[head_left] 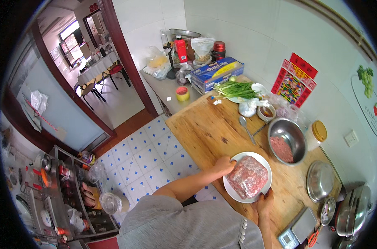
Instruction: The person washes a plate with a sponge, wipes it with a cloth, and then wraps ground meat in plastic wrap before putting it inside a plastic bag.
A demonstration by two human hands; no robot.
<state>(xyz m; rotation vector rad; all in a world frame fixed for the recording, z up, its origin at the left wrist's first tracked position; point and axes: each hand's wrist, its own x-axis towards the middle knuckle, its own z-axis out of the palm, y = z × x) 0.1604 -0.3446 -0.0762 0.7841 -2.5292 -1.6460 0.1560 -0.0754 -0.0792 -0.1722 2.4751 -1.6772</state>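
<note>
A white plate (268, 165) bears a flat slab of minced meat (249, 176) wrapped in clear plastic film. My left hand (225, 165) grips the plate's left rim. At its lower right rim my right hand (265, 202) has hold of it, fingertips partly under the edge. The plate is over the near edge of the wooden board (201, 124). Beyond it stands a steel bowl (296, 133) with loose minced meat (281, 150) in it. A metal spoon (247, 129) lies left of the bowl.
Green onions (235, 89), a small bowl of dark sauce (266, 112) and a blue cling-film box (218, 73) stand farther back. To the right are a yellow-lidded jar (316, 133), an upturned steel bowl (320, 181), a kitchen scale (297, 228) and orange-handled scissors (313, 239). A shelf rack (73, 186) stands at left.
</note>
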